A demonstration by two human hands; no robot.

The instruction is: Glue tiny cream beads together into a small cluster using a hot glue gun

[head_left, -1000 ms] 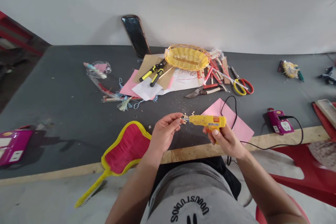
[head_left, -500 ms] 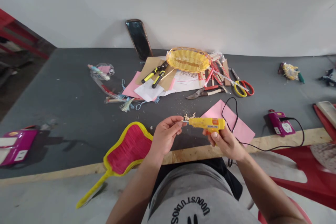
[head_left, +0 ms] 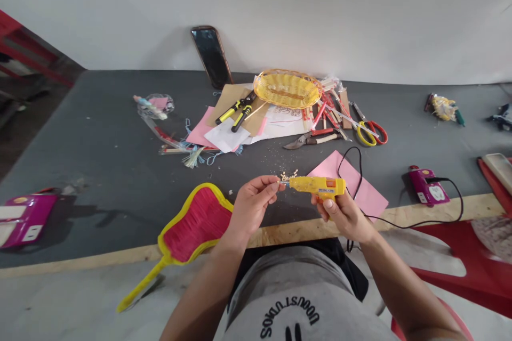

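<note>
My right hand (head_left: 344, 215) is wrapped round the handle of a yellow glue gun (head_left: 320, 185), whose nozzle points left. In front of the nozzle, my left hand (head_left: 256, 201) pinches something too small to make out between thumb and fingers. Small pale pieces (head_left: 288, 175) lie on the dark table just beyond the nozzle. A pink paper (head_left: 370, 197) lies under the gun's black cord. Beside my left forearm, a red fan with a yellow rim (head_left: 196, 224) rests over the table's front edge.
A yellow basket (head_left: 287, 89), pliers (head_left: 236, 112), pruning shears (head_left: 312, 139) and scissors (head_left: 370, 133) lie farther back. A phone (head_left: 211, 57) leans on the wall. Purple boxes stand at left (head_left: 34, 218) and right (head_left: 429, 187); the cord runs to the right one.
The glue gun in my right hand has shifted slightly right, so the gap between its body and my left fingertips is a little wider.
</note>
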